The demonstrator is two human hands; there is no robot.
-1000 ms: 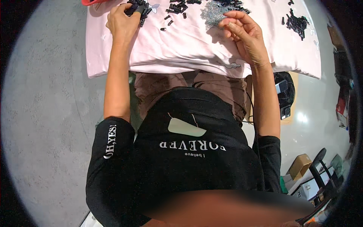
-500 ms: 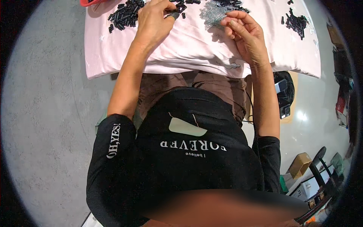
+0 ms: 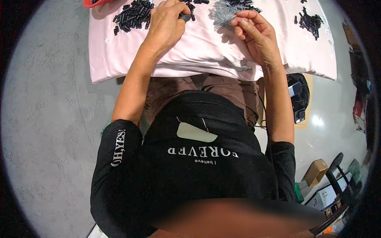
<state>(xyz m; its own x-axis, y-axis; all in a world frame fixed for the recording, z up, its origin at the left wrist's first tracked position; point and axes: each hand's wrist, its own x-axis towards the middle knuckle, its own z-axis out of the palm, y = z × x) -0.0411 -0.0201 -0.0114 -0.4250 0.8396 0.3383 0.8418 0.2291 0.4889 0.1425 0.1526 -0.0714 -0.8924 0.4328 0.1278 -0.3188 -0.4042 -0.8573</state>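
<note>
My left hand (image 3: 166,24) is curled palm-down over small black tubular pieces on the pink cloth, its thumb and fingers drawn together. A black cover with a yellowish edge sits on the thumb. What its fingertips hold is hidden. To its left lies a heap of short black tubes (image 3: 133,16). My right hand (image 3: 258,35) hovers at the near edge of a pile of fine silvery metal pieces (image 3: 222,18). Its thumb and forefinger are pinched; anything between them is too small to name. More black pieces (image 3: 238,4) lie behind that silvery pile.
Pink cloth (image 3: 198,53) covers the table and hangs over its near edge. Another bunch of black pieces (image 3: 310,24) lies at the right. A red container (image 3: 95,3) stands at the far left corner. On the right, a black bag (image 3: 302,95) sits below table level.
My left hand has shifted slightly to the right, and its thumb has come in closer to the fingers. My right hand stays almost in place, pinched as before.
</note>
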